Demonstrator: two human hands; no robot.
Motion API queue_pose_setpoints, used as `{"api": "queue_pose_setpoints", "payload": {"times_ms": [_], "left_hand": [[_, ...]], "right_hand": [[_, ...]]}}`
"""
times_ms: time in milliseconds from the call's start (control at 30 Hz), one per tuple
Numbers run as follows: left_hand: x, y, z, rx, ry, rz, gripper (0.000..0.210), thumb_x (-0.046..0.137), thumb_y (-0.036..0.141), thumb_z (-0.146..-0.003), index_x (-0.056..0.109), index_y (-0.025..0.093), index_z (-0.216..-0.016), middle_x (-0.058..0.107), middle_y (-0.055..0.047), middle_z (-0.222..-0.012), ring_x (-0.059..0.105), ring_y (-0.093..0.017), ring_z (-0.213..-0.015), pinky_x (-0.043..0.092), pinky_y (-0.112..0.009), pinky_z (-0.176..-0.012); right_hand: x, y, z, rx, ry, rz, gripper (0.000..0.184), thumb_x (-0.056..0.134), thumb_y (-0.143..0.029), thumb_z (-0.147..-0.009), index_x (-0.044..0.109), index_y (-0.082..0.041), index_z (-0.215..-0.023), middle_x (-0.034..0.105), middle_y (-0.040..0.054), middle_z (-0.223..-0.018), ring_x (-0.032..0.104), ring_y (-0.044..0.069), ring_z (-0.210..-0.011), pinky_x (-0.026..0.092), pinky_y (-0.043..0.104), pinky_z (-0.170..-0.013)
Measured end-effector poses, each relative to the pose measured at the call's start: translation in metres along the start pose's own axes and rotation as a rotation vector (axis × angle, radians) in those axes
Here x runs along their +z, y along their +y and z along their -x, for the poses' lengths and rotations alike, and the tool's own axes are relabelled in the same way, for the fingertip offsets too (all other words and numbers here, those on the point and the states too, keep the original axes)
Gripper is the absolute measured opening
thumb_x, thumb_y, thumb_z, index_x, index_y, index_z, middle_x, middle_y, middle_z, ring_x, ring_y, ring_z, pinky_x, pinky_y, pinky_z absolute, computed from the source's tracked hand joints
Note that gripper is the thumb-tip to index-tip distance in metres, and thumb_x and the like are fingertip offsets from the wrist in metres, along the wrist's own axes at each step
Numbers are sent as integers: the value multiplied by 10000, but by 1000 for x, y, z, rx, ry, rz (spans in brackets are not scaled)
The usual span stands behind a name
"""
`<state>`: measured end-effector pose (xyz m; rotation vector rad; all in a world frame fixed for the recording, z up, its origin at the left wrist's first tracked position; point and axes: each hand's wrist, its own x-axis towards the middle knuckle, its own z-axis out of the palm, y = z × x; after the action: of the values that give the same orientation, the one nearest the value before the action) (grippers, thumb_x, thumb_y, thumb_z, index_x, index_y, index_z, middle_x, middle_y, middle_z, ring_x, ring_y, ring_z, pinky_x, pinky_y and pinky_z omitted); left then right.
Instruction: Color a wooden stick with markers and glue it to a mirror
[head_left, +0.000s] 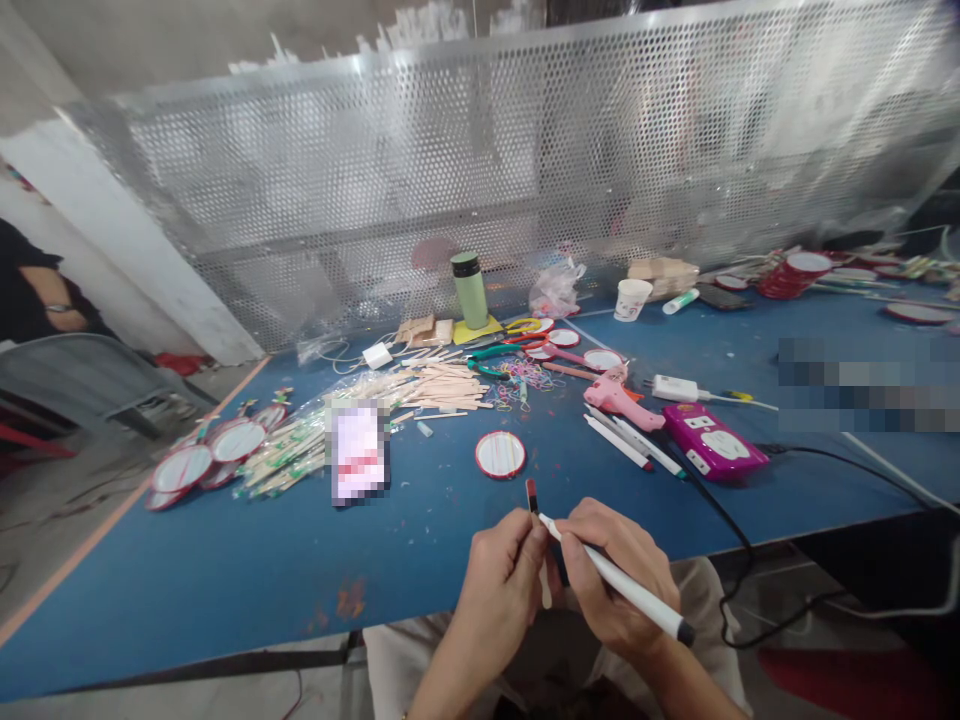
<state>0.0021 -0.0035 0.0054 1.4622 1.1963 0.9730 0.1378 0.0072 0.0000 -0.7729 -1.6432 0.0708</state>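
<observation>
My left hand (493, 578) pinches a wooden craft stick (532, 492) upright at the near edge of the table. The top of the stick is red with a dark band below it. In my right hand (621, 572) is a white marker pen (639, 590) with a black end cap. Its tip meets the stick, or comes very close to it, just under the dark band. Beyond my hands lies a round white disc with a red rim (500, 455). Fingers hide the middle of the stick.
Several white markers (634, 445), a pink glue gun (621, 395) and a magenta power box (714, 442) lie to the right. Bundled sticks (289, 450), a blurred phone-like object (360, 452) and red-rimmed discs (182, 468) are left. A green bottle (470, 292) stands behind pliers (510, 345).
</observation>
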Motion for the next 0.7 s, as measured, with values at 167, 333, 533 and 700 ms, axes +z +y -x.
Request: {"api": "queue_pose_setpoints", "payload": {"times_ms": [167, 333, 533, 700], "left_hand": [[-1, -3, 0, 4, 0, -20, 355, 433, 415, -981, 427, 224, -682, 414, 82, -450, 328, -90, -404, 256, -211, -445], [0, 0, -1, -17, -19, 14, 357, 417, 426, -985, 423, 228, -688, 428, 84, -457, 337, -86, -390, 278, -208, -448], [-1, 1, -1, -7, -1, -12, 355, 422, 405, -982, 430, 226, -675, 425, 74, -454, 371, -100, -423, 290, -209, -464], [-1, 0, -1, -15, 1, -18, 356, 432, 414, -977, 430, 225, -676, 437, 72, -461, 366, -98, -422, 279, -210, -459]], "right_hand": [[1, 1, 0, -15, -3, 20, 155, 537, -53, -884, 617, -186, -870, 630, 7, -637, 599, 134, -555, 486, 247, -546], [0, 0, -1, 9, -13, 9, 164, 533, -53, -882, 623, -188, -858, 634, 6, -630, 600, 133, -540, 483, 242, -523], [0, 0, 0, -5, -12, 21, 163, 534, -50, -884, 615, -192, -870, 631, 5, -632, 605, 138, -556, 492, 249, -541], [1, 0, 0, -14, 0, 19, 162, 536, -48, -883, 612, -190, -867, 625, -3, -624, 600, 133, -542, 484, 243, -538]]}}
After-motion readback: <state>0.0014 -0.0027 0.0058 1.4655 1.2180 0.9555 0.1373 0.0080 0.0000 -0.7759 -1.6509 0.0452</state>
